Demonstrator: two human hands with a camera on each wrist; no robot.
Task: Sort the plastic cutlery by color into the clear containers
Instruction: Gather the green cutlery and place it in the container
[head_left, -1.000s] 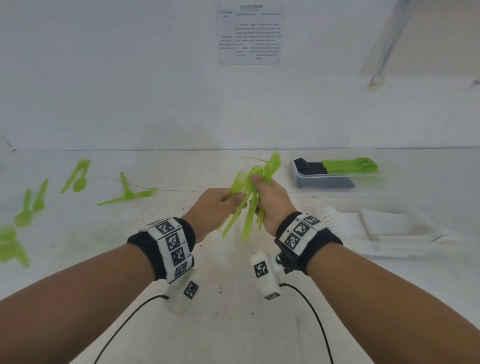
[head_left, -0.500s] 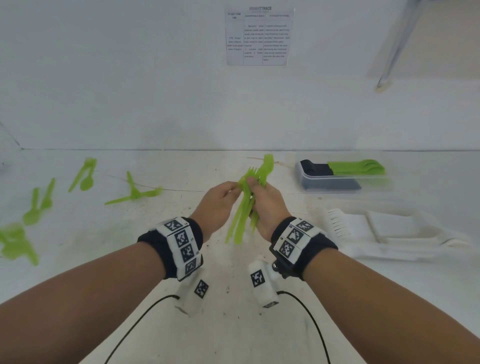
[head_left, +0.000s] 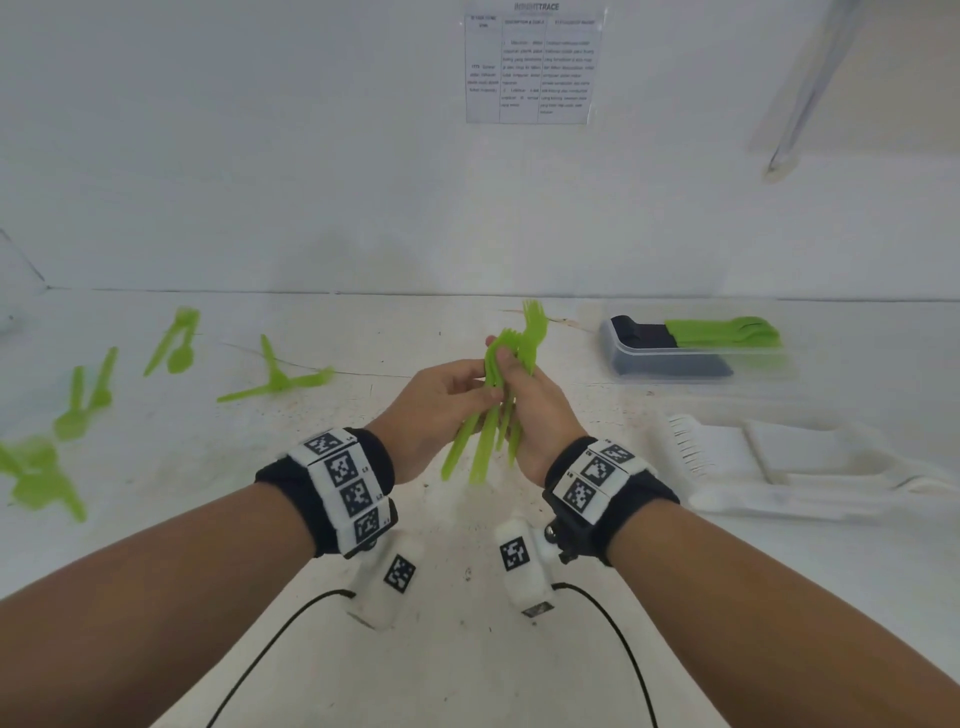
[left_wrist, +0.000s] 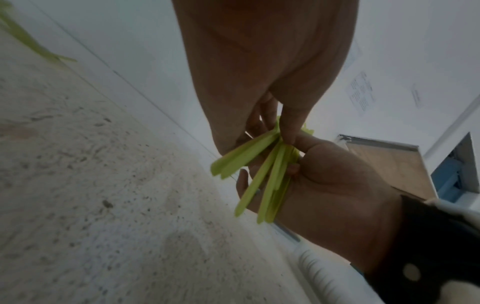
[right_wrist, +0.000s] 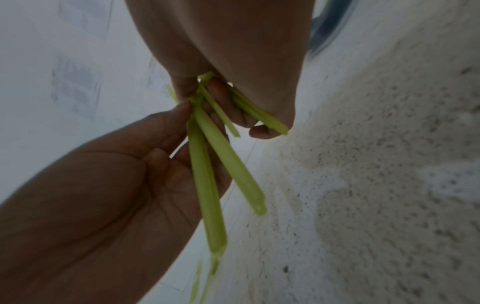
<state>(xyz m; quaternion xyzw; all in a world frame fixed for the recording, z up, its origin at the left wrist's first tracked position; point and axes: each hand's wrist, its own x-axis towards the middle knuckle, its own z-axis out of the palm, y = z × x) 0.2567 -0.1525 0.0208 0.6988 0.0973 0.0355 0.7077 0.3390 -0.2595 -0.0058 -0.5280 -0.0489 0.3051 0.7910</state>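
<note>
In both hands (head_left: 488, 410), slim green forks (head_left: 511, 364)

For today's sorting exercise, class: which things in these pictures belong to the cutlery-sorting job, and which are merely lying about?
Belongs to the job:
- bunch of green forks, held in both hands: left hand, right hand
- loose green cutlery on the table
- clear container with green pieces
- white cutlery

Just lying about:
- printed sheet on the wall
- wristbands
- cables
</note>
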